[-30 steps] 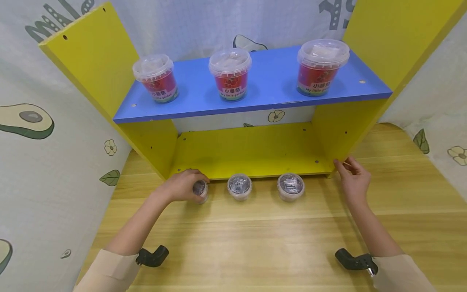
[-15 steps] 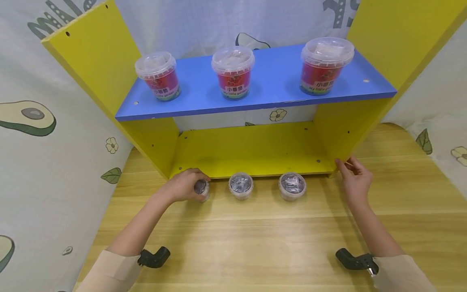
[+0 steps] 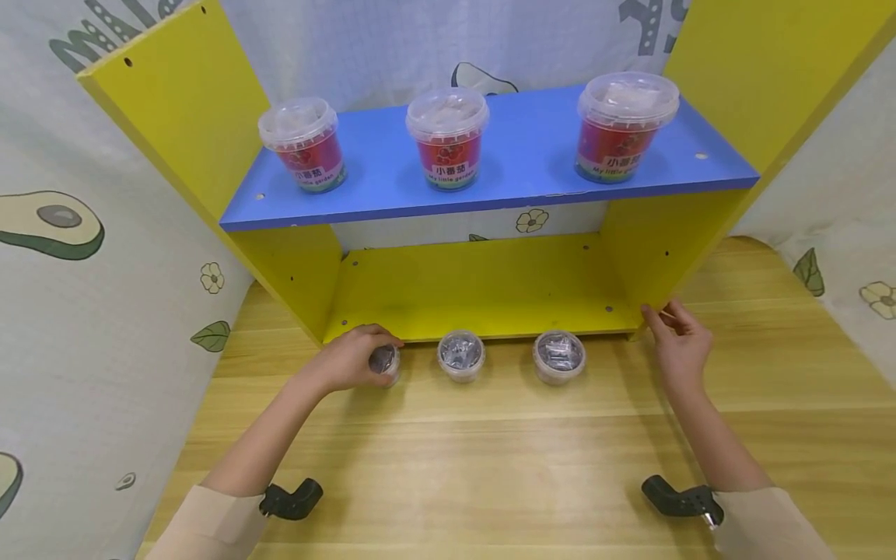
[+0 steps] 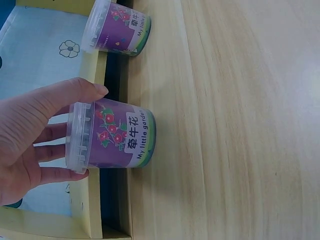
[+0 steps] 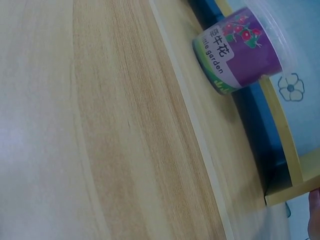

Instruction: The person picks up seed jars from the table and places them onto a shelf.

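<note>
My left hand (image 3: 353,359) grips a small plastic tub (image 4: 122,135) by its clear lid, thumb on one side and fingers on the other. The tub stands upright on the table and wears a purple morning glory label. Beside it stand two more such tubs, a middle one (image 3: 461,355) and a right one (image 3: 559,357), in front of the shelf's lower board (image 3: 476,284). My right hand (image 3: 680,346) holds the front lower edge of the yellow right side panel (image 3: 651,241). Only its fingertips (image 5: 314,215) show at the right wrist view's edge.
On the blue upper board (image 3: 532,132) stand three red-labelled lidded tubs: left (image 3: 315,163), middle (image 3: 448,163) and right (image 3: 609,148). A yellow left side panel (image 3: 182,101) rises above it. Patterned cloth (image 3: 126,311) hangs around the wooden table (image 3: 490,467).
</note>
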`<state>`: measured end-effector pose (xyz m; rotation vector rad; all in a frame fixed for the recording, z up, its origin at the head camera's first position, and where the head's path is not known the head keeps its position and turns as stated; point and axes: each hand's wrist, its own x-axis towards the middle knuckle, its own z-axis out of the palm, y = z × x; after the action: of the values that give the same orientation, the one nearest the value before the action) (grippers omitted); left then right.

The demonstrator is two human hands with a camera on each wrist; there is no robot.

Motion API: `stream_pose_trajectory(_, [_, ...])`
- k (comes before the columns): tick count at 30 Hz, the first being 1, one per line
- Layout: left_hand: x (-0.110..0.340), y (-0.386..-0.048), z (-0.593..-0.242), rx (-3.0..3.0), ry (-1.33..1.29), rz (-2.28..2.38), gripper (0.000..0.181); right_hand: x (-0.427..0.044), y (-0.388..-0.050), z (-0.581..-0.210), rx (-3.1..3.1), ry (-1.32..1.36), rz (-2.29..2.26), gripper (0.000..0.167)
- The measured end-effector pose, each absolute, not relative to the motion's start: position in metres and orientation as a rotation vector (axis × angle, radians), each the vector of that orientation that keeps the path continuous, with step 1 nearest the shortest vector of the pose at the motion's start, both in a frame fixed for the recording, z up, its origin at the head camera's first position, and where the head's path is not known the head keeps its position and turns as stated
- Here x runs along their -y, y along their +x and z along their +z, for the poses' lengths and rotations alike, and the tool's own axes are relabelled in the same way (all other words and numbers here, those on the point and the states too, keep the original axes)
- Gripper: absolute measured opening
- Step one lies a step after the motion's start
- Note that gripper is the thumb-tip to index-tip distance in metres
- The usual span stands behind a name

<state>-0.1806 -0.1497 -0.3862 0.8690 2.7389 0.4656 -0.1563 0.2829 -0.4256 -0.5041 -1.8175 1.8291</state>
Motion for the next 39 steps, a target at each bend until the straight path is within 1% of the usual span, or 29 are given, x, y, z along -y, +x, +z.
stream_pose_trajectory(7, [0.151, -0.181, -0.389, -2.751, 0.897, 0.482, 0.049, -0.282, -0.155, -0.422, 1.787, -0.536, 1.878, 0.028])
stream_pose_trajectory(12, [0.153, -0.180, -0.390, -2.762, 0.919, 0.505, 0.049, -0.281, -0.155, -0.420, 1.771, -0.580, 1.920, 0.031])
stream_pose_trajectory(17, [0.155, -0.179, -0.387, -2.749, 0.926, 0.500, 0.050, -0.280, -0.155, -0.418, 1.749, -0.566, 1.929, 0.033])
stream_pose_trajectory(27, [0.154, -0.172, -0.359, -2.718, 0.974, 0.492, 0.050, -0.281, -0.155, -0.421, 1.743, -0.559, 1.932, 0.033])
stream_pose_trajectory(34, [0.152, -0.168, -0.337, -2.709, 1.073, 0.485, 0.048, -0.282, -0.156, -0.422, 1.740, -0.574, 1.936, 0.029])
stream_pose_trajectory(39, [0.151, -0.166, -0.327, -2.711, 1.086, 0.459, 0.048, -0.282, -0.156, -0.422, 1.737, -0.581, 1.932, 0.028])
